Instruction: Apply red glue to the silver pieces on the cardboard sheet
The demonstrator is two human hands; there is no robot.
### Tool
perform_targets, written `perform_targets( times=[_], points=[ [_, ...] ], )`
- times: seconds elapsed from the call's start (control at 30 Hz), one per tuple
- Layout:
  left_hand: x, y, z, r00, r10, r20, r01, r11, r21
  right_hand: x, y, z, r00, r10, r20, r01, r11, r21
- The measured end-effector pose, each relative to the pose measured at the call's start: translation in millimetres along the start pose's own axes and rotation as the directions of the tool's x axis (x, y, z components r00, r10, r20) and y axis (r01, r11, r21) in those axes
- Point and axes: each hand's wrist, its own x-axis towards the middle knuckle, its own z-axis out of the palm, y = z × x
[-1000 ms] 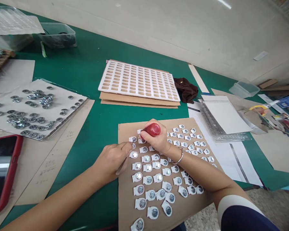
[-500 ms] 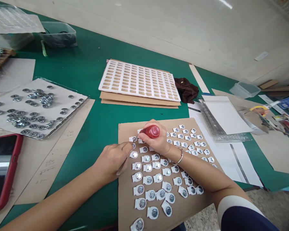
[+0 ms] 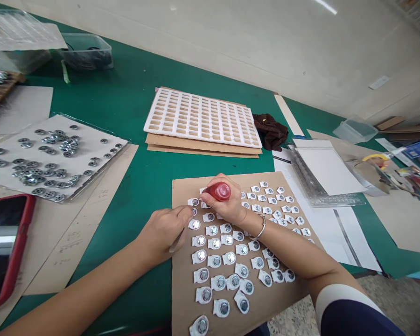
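Note:
My right hand (image 3: 229,205) is wrapped round a small red squeeze bottle (image 3: 221,191), tilted with its round base toward me and its narrow end pointing left. Beside it, my left hand (image 3: 166,228) pinches a thin flat tool (image 3: 177,241) whose rear end sticks out below the palm; its exact kind is unclear. Both hands meet over the upper left of a brown cardboard sheet (image 3: 182,284). Rows of white tabbed pieces with round metal centres, such as this metal piece (image 3: 203,295), lie on the sheet. My fingers cover the working tips and some pieces.
A white grid tray (image 3: 203,119) rests on cardboard behind the sheet. Loose metal discs (image 3: 31,172) lie on a white board at left, near a red-cased phone (image 3: 7,247). A dark cloth (image 3: 271,130), bubble wrap (image 3: 311,182) and clear bins (image 3: 86,51) stand around.
The view has shifted very slightly. Both hands stay almost in place, with the red bottle moved a touch to the left.

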Motion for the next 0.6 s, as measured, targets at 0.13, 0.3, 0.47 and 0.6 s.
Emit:
perform_targets(
  times=[0.13, 0.3, 0.47, 0.6],
  points=[
    [-0.5, -0.6, -1.9, 1.000, -0.007, 0.015, 0.007, 1.000, -0.029, 0.6, -0.3, 0.2, 1.000, -0.018, -0.006, 0.018, 1.000, 0.004],
    [-0.5, -0.5, -3.7, 0.998, -0.053, 0.041, 0.057, 0.993, -0.101, -0.8, -1.1, 0.4, 1.000, -0.013, -0.008, 0.013, 1.000, 0.004],
    [0.2, 0.5, -3.4, 0.996, -0.083, 0.031, 0.086, 0.991, -0.107, -2.8, -1.0, 0.5, 1.000, -0.002, 0.005, 0.002, 1.000, -0.007],
    [0.1, 0.3, -3.2, 0.995, -0.090, 0.040, 0.094, 0.990, -0.107, -3.0, 0.2, 1.1, 1.000, -0.014, -0.008, 0.014, 1.000, -0.002]
  ],
)
